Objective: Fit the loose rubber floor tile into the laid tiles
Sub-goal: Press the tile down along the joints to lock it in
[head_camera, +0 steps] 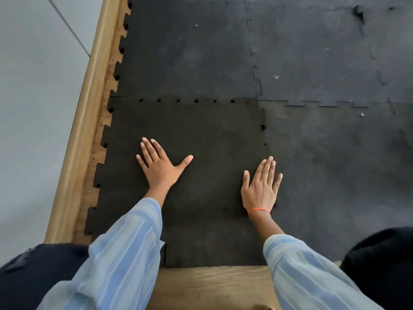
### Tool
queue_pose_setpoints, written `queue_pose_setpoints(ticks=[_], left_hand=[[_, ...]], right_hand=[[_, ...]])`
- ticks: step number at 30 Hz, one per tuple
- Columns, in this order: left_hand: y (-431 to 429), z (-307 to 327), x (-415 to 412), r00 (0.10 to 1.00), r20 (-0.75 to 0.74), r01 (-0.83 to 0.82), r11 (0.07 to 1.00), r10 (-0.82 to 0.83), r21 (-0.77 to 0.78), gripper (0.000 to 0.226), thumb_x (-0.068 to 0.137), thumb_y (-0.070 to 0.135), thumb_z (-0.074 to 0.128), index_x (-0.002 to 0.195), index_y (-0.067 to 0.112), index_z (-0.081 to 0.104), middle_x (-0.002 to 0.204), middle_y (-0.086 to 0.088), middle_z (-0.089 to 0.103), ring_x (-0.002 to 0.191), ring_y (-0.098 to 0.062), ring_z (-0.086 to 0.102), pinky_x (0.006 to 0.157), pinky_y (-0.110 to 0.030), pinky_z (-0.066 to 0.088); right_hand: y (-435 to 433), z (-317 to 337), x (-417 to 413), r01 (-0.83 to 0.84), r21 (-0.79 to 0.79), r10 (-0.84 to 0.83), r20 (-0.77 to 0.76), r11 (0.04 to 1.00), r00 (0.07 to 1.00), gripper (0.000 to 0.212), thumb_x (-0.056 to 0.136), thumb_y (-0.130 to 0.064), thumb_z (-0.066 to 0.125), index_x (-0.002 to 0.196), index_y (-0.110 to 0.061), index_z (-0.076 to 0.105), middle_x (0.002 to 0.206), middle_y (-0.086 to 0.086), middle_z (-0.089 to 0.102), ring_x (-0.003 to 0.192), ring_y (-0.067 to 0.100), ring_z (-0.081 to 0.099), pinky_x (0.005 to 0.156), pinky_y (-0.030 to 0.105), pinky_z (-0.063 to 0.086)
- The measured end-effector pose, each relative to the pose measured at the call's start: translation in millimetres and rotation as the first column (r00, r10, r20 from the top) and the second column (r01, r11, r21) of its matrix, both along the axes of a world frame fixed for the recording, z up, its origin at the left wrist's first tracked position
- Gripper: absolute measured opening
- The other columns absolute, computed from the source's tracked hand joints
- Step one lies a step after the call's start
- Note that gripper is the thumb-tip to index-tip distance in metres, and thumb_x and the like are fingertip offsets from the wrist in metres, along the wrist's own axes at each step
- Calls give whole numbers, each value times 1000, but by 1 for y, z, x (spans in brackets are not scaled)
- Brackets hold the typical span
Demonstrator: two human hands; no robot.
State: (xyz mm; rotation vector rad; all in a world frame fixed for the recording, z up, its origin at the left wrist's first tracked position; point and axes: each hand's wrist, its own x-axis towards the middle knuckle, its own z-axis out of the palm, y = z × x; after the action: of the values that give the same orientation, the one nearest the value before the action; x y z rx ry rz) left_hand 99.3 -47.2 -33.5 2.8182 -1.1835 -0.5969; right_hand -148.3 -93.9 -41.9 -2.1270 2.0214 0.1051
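The loose rubber floor tile (201, 135) is dark, with jigsaw teeth along its edges. It lies flat at the near left of the laid tiles (312, 63). Its far edge meets the tile beyond it, and small holes show along that seam. Its right edge overlaps or meets the greyer tile (335, 175) beside it; I cannot tell which. My left hand (159, 166) rests flat on the loose tile, fingers spread. My right hand (261, 186) lies flat near the tile's right edge, an orange band on its wrist.
A wooden skirting board (87, 121) runs along the left, with a grey wall (33, 108) beyond it. Bare wooden floor (212, 285) shows at the near edge and in a strip left of the tiles. My dark-clad knees (384, 253) sit at the bottom corners.
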Motion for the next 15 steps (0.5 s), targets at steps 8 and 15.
queue_pose_setpoints(ticks=[8, 15], left_hand=[[-1, -3, 0, 1000, 26, -3, 1000, 2, 27, 130, 65, 93, 21, 149, -1, -11, 158, -21, -15, 146, -30, -15, 117, -53, -4], [-1, -2, 2, 1000, 9, 6, 999, -7, 43, 130, 66, 93, 24, 149, 0, -12, 158, -20, -17, 146, -29, -17, 117, -53, -4]], right_hand=[[17, -11, -13, 1, -54, 2, 61, 999, 998, 75, 96, -52, 23, 151, -3, 10, 162, 12, 9, 150, 22, 6, 122, 44, 5], [24, -11, -20, -36, -21, 38, 64, 999, 997, 77, 96, -54, 29, 152, -5, 8, 162, 10, 5, 150, 22, 2, 121, 43, -1]])
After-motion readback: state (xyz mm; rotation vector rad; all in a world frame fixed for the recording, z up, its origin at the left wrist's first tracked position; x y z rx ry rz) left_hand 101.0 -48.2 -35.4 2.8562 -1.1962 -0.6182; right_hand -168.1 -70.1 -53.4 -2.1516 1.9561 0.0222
